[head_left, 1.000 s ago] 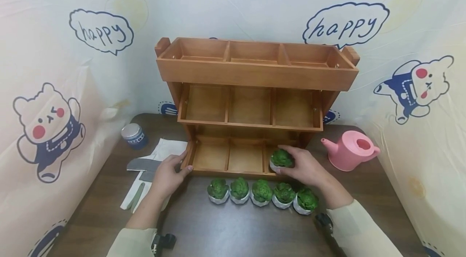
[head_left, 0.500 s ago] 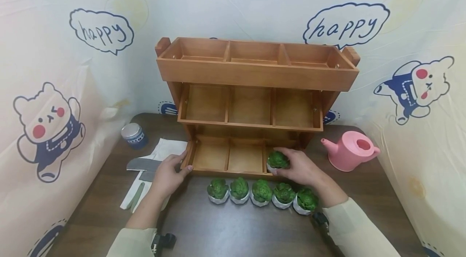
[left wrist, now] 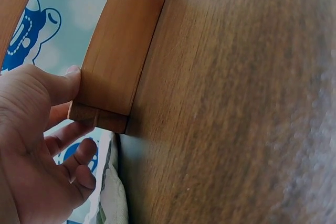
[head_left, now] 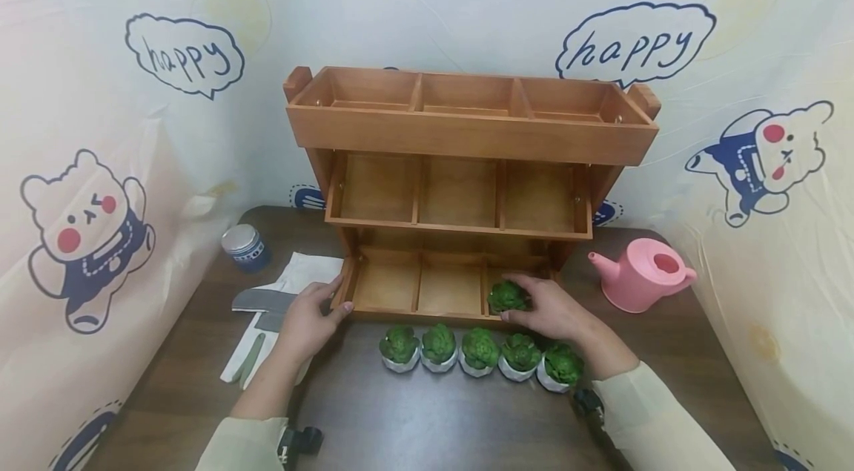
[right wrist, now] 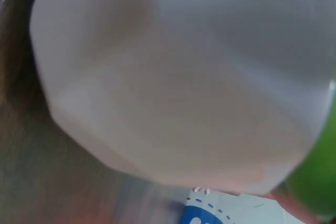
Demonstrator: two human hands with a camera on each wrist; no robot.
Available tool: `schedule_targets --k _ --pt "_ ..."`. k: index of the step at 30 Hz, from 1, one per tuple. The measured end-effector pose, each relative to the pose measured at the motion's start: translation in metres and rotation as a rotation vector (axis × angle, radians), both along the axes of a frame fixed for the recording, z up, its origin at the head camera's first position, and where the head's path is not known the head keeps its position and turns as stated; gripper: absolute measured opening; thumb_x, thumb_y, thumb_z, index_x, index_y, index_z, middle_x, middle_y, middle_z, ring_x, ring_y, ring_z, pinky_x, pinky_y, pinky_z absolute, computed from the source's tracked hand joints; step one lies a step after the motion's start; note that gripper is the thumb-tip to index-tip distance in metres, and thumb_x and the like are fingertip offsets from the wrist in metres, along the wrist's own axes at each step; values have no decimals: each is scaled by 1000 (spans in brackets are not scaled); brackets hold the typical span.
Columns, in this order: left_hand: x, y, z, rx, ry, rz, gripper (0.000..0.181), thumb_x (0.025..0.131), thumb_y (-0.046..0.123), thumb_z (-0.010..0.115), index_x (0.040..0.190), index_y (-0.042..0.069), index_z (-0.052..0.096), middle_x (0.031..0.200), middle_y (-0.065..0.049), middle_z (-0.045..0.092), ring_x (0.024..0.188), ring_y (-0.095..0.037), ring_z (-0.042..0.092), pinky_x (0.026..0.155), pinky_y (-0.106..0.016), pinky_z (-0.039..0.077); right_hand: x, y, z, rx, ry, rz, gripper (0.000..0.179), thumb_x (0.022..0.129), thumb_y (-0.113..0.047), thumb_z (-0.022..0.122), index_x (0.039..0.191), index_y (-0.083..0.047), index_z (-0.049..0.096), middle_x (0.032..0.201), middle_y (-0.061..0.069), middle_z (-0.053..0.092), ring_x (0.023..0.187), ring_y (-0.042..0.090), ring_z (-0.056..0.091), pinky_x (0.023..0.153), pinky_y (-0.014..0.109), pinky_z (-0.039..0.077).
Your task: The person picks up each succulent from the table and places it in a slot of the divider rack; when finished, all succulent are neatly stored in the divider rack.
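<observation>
A three-tier wooden shelf (head_left: 472, 137) stands at the back, each tier split into three compartments. My right hand (head_left: 560, 315) grips a green potted succulent (head_left: 507, 296) in the bottom tier's right compartment. Its pot is hidden behind the front board. My left hand (head_left: 310, 319) pinches the left end of the bottom tier, thumb on the front board (left wrist: 118, 51), a finger round the end; the other fingers hang curled. Several succulents in white faceted pots (head_left: 479, 352) line up before the shelf. One white pot (right wrist: 178, 87) fills the right wrist view, hiding the right hand's grasp.
Right of the shelf stands a pink watering can (head_left: 643, 276). At left lie a white cloth (head_left: 307, 274) with grey patches and a green-handled tool (head_left: 250, 360), near a blue jar (head_left: 245, 247) with a silver lid. Printed cloth walls enclose the table (head_left: 427, 426).
My right hand has shifted slightly left with the succulent, which has sunk lower into the right compartment behind the front board. The left hand has stayed on the shelf end.
</observation>
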State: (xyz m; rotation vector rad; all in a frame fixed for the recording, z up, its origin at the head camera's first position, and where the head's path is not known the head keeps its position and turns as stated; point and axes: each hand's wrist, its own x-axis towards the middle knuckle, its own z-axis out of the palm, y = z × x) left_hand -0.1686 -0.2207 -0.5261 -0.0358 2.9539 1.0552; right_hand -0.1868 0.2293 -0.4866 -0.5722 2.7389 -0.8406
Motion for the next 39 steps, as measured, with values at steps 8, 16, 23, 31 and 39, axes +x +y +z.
schedule_targets --k 8,16,23,31,39 --pt "0 1 0 5 -1 3 66 97 32 75 156 16 50 133 -17 62 121 -39 58 101 -61 47 5 8 0 -35 -16 -8 77 91 -41 80 155 -14 47 148 11 58 125 32 62 102 57 50" --pt "0 0 1 6 -6 0 66 97 32 74 156 15 49 133 -17 61 120 -40 58 101 -62 47 14 18 3 -114 26 -11 77 90 -35 82 154 -11 47 142 13 62 117 31 68 96 51 56" --pt "1 0 1 6 1 3 66 97 31 75 155 15 50 131 -17 62 119 -39 59 101 -61 47 27 27 5 -185 3 -24 76 92 -35 80 155 -11 46 148 11 58 122 31 66 96 47 56" --pt "3 1 -1 -1 13 -6 66 96 31 76 154 14 51 128 -16 63 116 -37 60 100 -58 48 42 36 2 -255 32 -58 70 92 -31 81 153 -15 49 141 13 64 122 33 66 95 44 56" --pt "3 0 1 4 14 3 67 96 32 75 155 15 50 129 -16 63 117 -37 60 100 -59 48 58 43 0 -345 90 -97 60 92 -25 82 145 -14 57 131 13 69 113 32 71 92 39 58"
